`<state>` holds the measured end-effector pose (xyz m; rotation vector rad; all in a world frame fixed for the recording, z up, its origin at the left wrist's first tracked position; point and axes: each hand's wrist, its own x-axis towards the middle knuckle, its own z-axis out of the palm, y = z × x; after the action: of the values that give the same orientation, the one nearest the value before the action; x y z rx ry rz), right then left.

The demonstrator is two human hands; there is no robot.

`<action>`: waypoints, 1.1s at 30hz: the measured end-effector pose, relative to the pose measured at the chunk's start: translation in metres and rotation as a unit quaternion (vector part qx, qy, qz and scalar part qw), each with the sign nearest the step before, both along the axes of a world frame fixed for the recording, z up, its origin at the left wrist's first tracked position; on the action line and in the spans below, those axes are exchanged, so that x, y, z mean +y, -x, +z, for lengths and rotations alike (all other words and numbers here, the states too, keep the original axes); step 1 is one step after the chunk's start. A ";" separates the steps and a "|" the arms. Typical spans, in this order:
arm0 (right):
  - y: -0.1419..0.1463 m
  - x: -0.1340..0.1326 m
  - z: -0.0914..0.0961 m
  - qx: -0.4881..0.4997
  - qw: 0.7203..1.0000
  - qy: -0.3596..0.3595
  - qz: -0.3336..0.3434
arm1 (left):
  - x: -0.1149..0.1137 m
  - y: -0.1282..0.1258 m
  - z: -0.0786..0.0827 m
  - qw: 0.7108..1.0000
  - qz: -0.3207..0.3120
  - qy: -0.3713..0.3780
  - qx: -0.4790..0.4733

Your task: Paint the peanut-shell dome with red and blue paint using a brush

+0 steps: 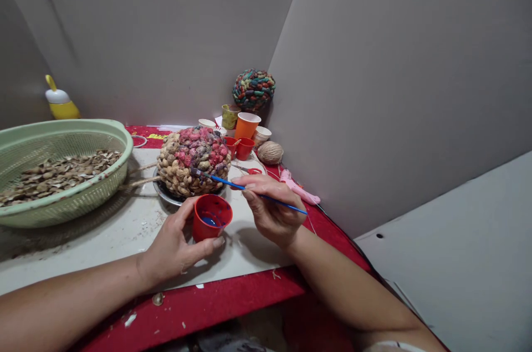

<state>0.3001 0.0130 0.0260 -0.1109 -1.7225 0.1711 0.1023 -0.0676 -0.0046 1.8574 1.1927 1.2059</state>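
My left hand (178, 244) is wrapped round a small red cup (213, 218) with blue paint inside, held near the front of the white board. Between the fingers of my right hand (274, 208) is a paintbrush (257, 195) with a blue handle. Its bristle tip meets the side of a ball covered in peanut shells (193, 161). Pink, red and purplish paint covers the ball's upper part, while its left and lower shells are bare tan. The ball rests in a metal bowl (166, 194), mostly hidden beneath it.
A green basket (124, 144) of shells stands left. Behind the ball are an orange cup (247, 126), red cups (245, 148), a twine ball (270, 152), scissors (252, 171) and a multicoloured ball (254, 88). A yellow bottle (64, 108) stands back left. Grey walls enclose the table.
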 end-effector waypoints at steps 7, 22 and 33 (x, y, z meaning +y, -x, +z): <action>0.004 -0.006 0.008 -0.013 0.998 -0.066 -0.002 | 0.001 -0.001 -0.001 1.000 -0.006 -0.006 -0.002; 0.002 -0.005 0.009 -0.027 0.998 -0.058 -0.014 | 0.001 0.001 -0.006 1.000 -0.002 0.008 -0.030; -0.009 -0.006 0.019 0.114 0.972 0.181 0.093 | 0.000 0.002 0.003 0.997 0.045 -0.036 0.041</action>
<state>0.3092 0.0070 0.0450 -0.1907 -1.4566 0.6157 0.1008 -0.0677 -0.0020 1.9407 1.3074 1.2461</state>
